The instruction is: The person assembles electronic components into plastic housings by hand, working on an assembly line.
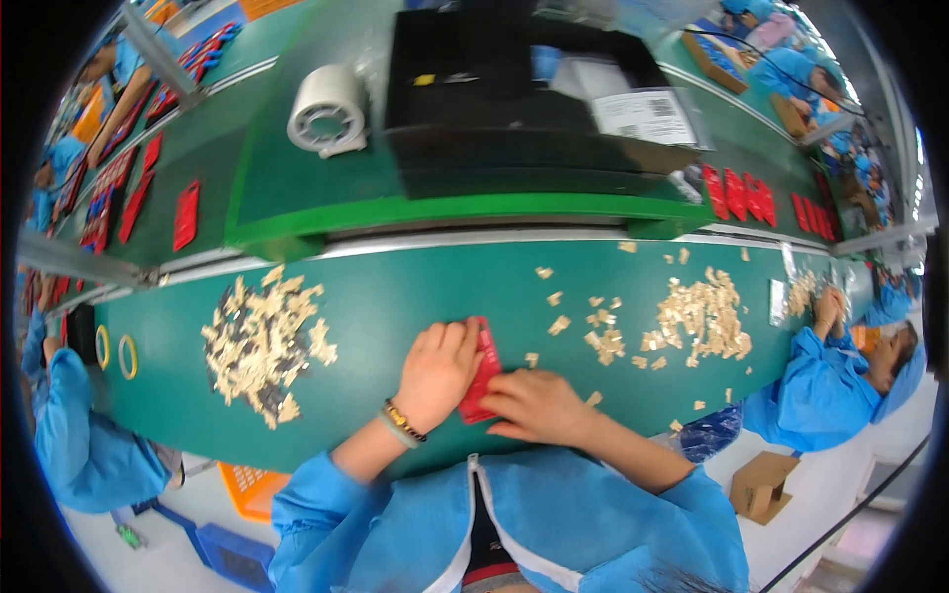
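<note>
A flat red phone-shaped panel [483, 372] lies tilted on the green worktable [395, 282] in front of me. My left hand [440, 374] is closed on its left edge, with the fingertips near its top end. The bent fingers of my right hand [541, 406] press together at its lower right side. Whether a small piece sits under those fingertips is hidden. Several small beige pieces [605, 344] are scattered to the right, beside a larger beige pile [704, 314]. Off to the left spreads a heap of beige and dark pieces [265, 341].
Beyond the table, a green-edged shelf [474, 210] carries a black bin [484, 148] and a white roll [327, 111]. More red panels [736, 194] lie on the line behind. Two tape rings [128, 357] are at far left. Co-workers sit on both sides; one at right [820, 376] handles small pieces.
</note>
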`<state>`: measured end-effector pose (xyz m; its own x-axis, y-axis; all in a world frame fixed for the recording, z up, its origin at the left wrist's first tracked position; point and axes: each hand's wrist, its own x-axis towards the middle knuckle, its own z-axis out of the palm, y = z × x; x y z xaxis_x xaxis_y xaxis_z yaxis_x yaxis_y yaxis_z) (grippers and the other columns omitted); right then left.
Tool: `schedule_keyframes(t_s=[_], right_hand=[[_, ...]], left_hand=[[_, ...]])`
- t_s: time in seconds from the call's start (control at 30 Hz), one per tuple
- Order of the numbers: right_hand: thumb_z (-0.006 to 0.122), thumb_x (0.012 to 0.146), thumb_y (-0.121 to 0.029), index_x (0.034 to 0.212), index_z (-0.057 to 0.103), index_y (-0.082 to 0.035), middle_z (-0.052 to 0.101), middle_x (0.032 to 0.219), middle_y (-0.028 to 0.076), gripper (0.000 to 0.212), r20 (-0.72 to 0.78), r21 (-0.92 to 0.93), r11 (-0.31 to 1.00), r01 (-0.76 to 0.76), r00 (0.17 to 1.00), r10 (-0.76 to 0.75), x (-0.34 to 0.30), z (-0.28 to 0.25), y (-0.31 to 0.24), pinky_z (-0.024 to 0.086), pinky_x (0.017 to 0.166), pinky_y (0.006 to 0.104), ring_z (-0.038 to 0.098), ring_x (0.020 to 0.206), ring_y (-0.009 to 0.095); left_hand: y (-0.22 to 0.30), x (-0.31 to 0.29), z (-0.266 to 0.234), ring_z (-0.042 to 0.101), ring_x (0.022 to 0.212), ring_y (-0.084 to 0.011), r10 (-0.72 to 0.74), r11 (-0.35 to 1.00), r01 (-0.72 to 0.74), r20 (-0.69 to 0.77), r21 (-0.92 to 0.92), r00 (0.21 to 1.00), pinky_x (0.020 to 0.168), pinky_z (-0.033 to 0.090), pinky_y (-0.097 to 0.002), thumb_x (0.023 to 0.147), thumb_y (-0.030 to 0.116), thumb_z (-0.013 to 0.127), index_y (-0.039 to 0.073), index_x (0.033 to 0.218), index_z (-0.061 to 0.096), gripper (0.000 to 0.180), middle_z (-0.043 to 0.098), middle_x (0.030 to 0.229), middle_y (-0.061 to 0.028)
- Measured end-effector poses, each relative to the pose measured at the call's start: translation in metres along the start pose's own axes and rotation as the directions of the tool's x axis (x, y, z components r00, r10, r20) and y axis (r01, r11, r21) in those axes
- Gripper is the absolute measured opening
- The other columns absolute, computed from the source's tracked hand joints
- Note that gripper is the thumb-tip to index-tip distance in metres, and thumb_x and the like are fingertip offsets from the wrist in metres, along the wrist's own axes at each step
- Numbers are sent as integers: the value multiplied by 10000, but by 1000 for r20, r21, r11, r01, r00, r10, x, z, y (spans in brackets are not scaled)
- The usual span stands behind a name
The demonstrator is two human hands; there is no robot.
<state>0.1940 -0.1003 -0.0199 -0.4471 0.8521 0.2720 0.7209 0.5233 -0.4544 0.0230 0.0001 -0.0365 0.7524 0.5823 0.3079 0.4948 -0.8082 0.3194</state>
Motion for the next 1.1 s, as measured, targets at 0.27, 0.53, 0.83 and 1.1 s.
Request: schedule_keyframes(t_s=[0.27, 0.53, 0.83, 1.1], right_hand=[[701, 787, -235, 960, 628, -134, 584, 1032, -5, 213, -13, -28, 999, 37, 999, -38, -10, 15, 1, 486, 685, 266, 584, 793, 125], [663, 758, -218, 934, 621, -100, 576, 1002, 57, 216, -303, -492, 842, -221, 950, 73, 26, -30, 96, 509, 712, 304, 587, 943, 194], [569, 723, -32, 612, 561, -123, 579, 662, 28, 143, -699, -350, 807, -475, 706, 112, -38, -76, 153, 491, 556, 357, 599, 604, 246], [545, 746, 42, 1056, 641, -94, 639, 1058, 115, 352, -751, -256, 644, -721, 568, 337, -75, -132, 272, 464, 864, 421, 596, 1011, 321]], left_hand=[[4, -4, 1, 508, 913, -258, 48, 975, -64, 78, 212, 996, 856, 435, -378, 836, 178, 606, -62, 1208, 562, 446, 530, 968, -124], [-86, -69, -62, 370, 1292, -412, -482, 818, 527, -225, 231, 847, 1064, 310, -487, 752, 90, 706, -5, 1415, 345, 761, 386, 1411, -224], [-148, -129, -68, 555, 987, -351, -560, 761, 634, -355, 136, 748, 882, 434, -407, 891, 27, 548, -37, 968, 604, 115, 595, 1059, -176], [-141, -97, -93, 530, 648, -233, -550, 775, 632, -501, -7, 668, 604, 433, -351, 853, 43, 652, -9, 834, 606, 71, 586, 732, -114]])
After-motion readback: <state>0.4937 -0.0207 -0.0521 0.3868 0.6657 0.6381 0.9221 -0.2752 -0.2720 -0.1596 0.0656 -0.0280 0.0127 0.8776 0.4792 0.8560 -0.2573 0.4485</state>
